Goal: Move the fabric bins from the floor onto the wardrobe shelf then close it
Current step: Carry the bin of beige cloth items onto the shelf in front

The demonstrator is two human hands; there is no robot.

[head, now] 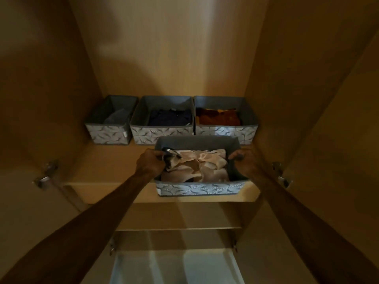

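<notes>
A grey fabric bin [200, 188] with a leaf-patterned front holds pale beige clothes and rests at the front edge of the wardrobe shelf [114, 167], its front overhanging slightly. My left hand [150, 162] grips its left rim and my right hand [241, 157] grips its right rim. Behind it, three matching bins stand in a row at the back: the left bin [108, 136] with grey cloth, the middle bin [162, 136] with dark blue clothes, the right bin [225, 132] with brown and orange clothes.
The wardrobe doors stand open on both sides, with metal hinges at the left [46, 175] and the right [282, 175]. A lower shelf [178, 228] lies beneath, and a pale floor [174, 267] shows at the bottom. The shelf's front left is bare wood.
</notes>
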